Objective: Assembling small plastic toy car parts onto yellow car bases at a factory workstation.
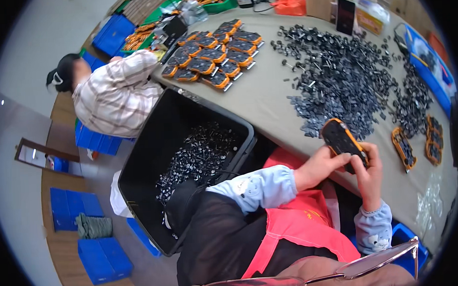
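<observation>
Above the table's near edge I hold a black and orange toy car body (pixel 344 143), tilted with its black underside up. My left hand (pixel 316 167) grips its lower left side, thumb on the underside. On the lower right side my right hand (pixel 370 176) is closed round it, its thumb pressing near the other thumb. Whether a small part sits under the thumbs is hidden. Just beyond the hands spreads a heap of small flat dark pieces (pixel 331 109), merging into a pile of black wheels with axles (pixel 354 58). Several similar bodies, including one orange-edged car body (pixel 403 148), lie to the right.
A black bin (pixel 140 196) holding many wheels on axles stands at my left. Rows of assembled toy cars (pixel 213 55) cover the table's far left. Another person (pixel 116 94) sits there. A blue tray (pixel 430 65) and a phone (pixel 345 16) stand beyond the pile.
</observation>
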The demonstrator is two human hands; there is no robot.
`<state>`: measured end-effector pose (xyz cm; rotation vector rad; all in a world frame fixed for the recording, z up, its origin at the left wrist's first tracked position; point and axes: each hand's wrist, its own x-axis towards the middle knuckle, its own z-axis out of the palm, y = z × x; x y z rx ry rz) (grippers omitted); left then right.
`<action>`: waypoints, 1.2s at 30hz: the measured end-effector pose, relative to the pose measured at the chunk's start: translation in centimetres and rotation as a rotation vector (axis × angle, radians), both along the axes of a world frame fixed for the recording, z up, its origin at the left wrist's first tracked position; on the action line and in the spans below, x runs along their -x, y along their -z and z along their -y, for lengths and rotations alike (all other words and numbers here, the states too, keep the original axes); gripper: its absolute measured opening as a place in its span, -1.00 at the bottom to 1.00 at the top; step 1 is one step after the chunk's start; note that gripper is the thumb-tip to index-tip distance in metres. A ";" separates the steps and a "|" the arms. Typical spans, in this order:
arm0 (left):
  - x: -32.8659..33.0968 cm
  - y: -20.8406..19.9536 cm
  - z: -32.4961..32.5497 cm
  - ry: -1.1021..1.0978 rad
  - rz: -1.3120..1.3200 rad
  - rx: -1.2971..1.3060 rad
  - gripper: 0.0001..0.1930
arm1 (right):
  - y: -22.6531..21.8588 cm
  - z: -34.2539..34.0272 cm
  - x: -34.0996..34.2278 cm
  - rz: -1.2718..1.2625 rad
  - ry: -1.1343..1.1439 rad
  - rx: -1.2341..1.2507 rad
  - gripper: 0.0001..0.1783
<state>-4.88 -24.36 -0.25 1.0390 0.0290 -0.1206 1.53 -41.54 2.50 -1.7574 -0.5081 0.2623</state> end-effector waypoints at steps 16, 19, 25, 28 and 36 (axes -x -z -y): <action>-6.3 -6.4 -37.5 -0.570 -0.275 -0.665 -0.62 | 3.8 4.5 -3.8 -0.145 0.116 0.138 -0.91; -15.0 -7.0 -39.0 -0.578 -0.466 -0.721 -0.53 | 3.7 4.7 -2.3 0.068 0.162 0.204 -0.93; -20.2 -2.4 -45.6 -0.715 -0.452 -0.766 -0.63 | 1.8 7.7 -1.2 0.210 0.170 0.331 -0.95; -16.9 -0.4 -51.6 -0.516 -0.386 -0.916 -0.63 | 1.3 10.6 -2.9 0.297 0.359 0.335 -0.91; -20.5 -0.9 -44.1 -0.660 -0.199 -2.349 -0.61 | 1.1 16.8 -8.4 0.696 0.439 0.819 -0.56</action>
